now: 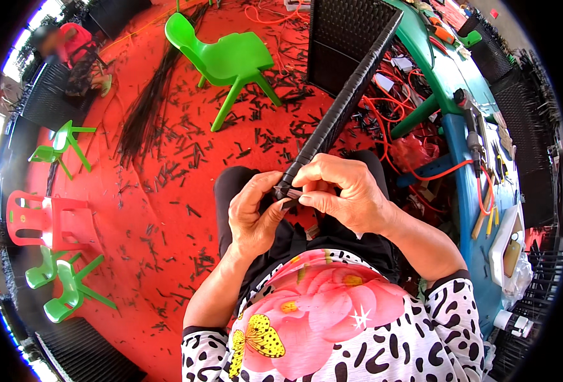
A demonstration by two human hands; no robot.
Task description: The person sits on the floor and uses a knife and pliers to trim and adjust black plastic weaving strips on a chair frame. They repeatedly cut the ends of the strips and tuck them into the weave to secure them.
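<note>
A black woven wicker panel (353, 48) stands tilted in front of me, its edge wrapped in flat black strip and running down to my lap. My left hand (255, 213) is closed on the near corner of this panel, thumb and forefinger pinching it. From the other side, my right hand (340, 192) is closed, its thumb and curled forefinger pinching a short black strip (290, 203) at the same corner. The strip's exact path between my fingertips is partly hidden.
Black strip offcuts litter the red floor (119, 216); a bundle of long black strips (151, 102) lies ahead. A green chair (227, 60) stands beyond the panel. At right, a blue-green table (485, 254) carries tools and a red hose. Another person (75, 48) sits far left.
</note>
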